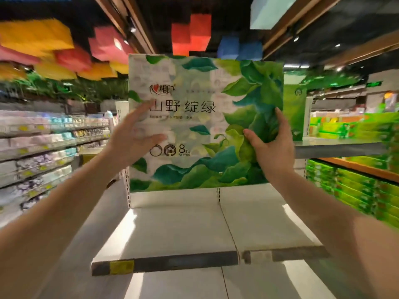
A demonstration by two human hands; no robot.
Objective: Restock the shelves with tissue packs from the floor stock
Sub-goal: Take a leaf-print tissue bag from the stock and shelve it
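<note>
Up at the end-cap, over the bare white shelf, a person holds a big tissue pack upright w/ both arms stretched out, printed face toward them. Left hand lies flat on the front, fingers spread and fairly straight, prob. pressing to steady it, not gripping. Right hand pinches the soft wrap near the right edge, thumb in front, fingers curled into the plastic, so that one looks to carry the weight. Pack hangs in the air above the shelf, bottom edge not touching it. Behind its right side another green pack stands on the higher shelf; my guess is this one's headed beside it, or down onto the bare board. Green stock stacked at right, blurry.
</note>
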